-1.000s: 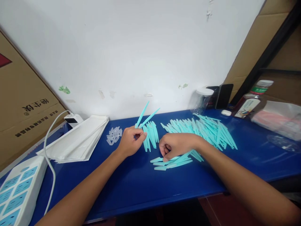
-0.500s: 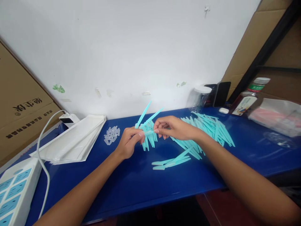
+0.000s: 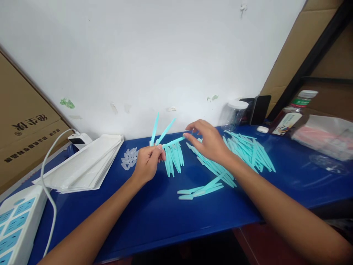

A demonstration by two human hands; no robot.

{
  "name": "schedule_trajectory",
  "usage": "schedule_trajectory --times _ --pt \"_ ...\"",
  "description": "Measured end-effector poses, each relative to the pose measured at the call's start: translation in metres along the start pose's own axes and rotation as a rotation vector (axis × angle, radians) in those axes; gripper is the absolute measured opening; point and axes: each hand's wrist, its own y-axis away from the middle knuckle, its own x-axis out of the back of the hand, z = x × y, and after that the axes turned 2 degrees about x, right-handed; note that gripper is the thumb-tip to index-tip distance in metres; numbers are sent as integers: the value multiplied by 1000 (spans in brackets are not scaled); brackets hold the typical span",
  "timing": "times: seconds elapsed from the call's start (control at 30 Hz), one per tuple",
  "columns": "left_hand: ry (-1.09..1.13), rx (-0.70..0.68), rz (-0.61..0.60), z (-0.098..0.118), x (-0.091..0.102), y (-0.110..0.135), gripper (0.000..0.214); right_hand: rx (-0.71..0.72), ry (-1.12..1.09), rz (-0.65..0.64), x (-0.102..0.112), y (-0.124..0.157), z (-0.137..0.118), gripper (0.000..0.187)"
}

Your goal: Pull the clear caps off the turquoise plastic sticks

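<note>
L hand (image 3: 149, 162) clamped on several teal sticks (image 3: 155, 129), L of middle pile (image 3: 174, 161); one held stick (image 3: 175, 141) points R across pile's far edge; R hand (image 3: 209, 142), R of pile, nearer its tip, fingers parted; contact unclear.

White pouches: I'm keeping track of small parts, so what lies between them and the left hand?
In the head view, a pile of translucent plastic pieces lies between the white pouches and the left hand, which grips turquoise razors.

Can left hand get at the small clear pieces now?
Probably yes: the small clear pieces lie beside the left hand with nothing apparent between, but that hand holds turquoise sticks.
</note>
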Motion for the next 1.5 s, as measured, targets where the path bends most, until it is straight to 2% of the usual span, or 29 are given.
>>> schedule_trajectory --times 0.03,0.07,0.1,0.13,0.23,0.27,0.33,0.4,0.6,0.87,0.93,1.03,1.1,1.2,1.37,1.5 --pt "-6 -2 40 -1 1 -1 51 -6 29 60 3 -1 0 21" --pt "-10 -5 73 -3 1 -2 50 -22 15 54 6 -1 -1 21" --pt "-12 -7 97 -4 2 -3 50 -44 -37 -41 9 -2 -3 22" --pt "-12 -10 111 -5 2 -3 50 -63 -114 -216 12 -2 -4 24" --pt "-13 -27 93 -5 1 -2 50 -80 -298 -884 13 2 -8 30" --pt "-14 -35 81 -5 1 -1 50 -82 -301 -1039 11 4 -9 33" --pt "-23 -52 57 -4 0 0 50 -93 -254 -1190 4 10 -10 39" --pt "-36 -61 40 -4 -1 1 51 -112 -212 -1236 -2 14 -12 40" --pt "-23 -44 3 -7 -3 3 51 -135 -233 -1239 -3 17 -13 15" --pt "57 -17 -14 0 -3 2 49 -202 -272 -1063 8 9 -8 14" --pt "115 18 -6 2 -4 1 48 -243 -342 -987 11 6 -9 17" --pt "217 73 14 4 -5 -1 46 -326 -448 -782 11 3 -11 24" --pt "277 94 19 4 -5 -1 45 -364 -439 -668 10 1 -11 28" --pt "310 114 25 3 -4 -2 45 -315 -357 -599 9 0 -10 33" --pt "311 134 41 2 -5 -2 45 -205 -420 -663 6 1 -10 31" --pt "323 141 36 1 -5 -3 45 -169 -396 -527 -1 5 -9 33"
